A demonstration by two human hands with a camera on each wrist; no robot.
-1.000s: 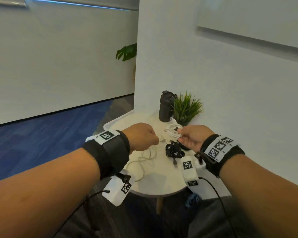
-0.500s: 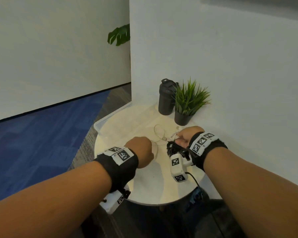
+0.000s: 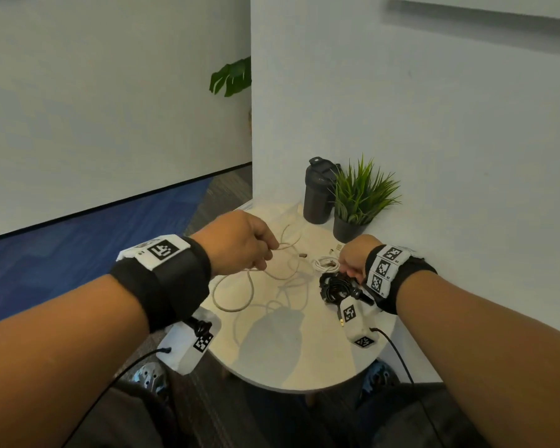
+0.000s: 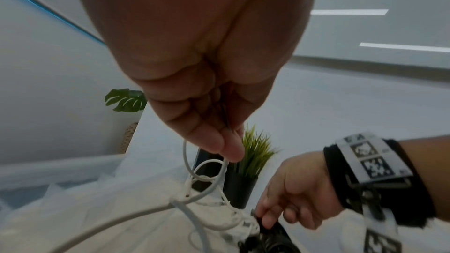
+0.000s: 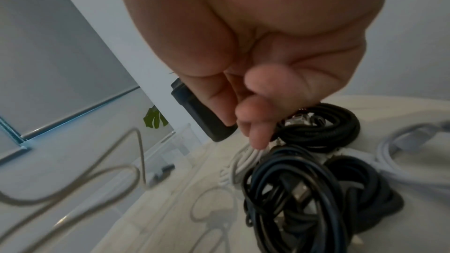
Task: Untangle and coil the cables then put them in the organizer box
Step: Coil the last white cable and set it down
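My left hand (image 3: 270, 250) is raised over the round white table (image 3: 288, 360) and pinches a long beige cable (image 3: 288, 248). In the left wrist view the fingertips (image 4: 231, 153) grip it just above a small loop. The rest of the cable hangs down and sprawls in loose loops on the tabletop. My right hand (image 3: 348, 273) reaches down with curled fingers (image 5: 253, 138) onto a tangled black cable bundle (image 3: 335, 286). A small coiled white cable (image 3: 325, 263) lies just behind that bundle. The clear organizer box (image 5: 181, 141) stands at the table's far left.
A black bottle (image 3: 317, 195) and a potted grass plant (image 3: 359, 195) stand at the back of the table against the white wall. Loose small plugs lie near the plant pot. The table's front edge is close to my knees.
My left hand has risen and moved left, drawing the beige cable out of the pile into wide loops. My right hand has dropped from the white cable onto the black bundle.
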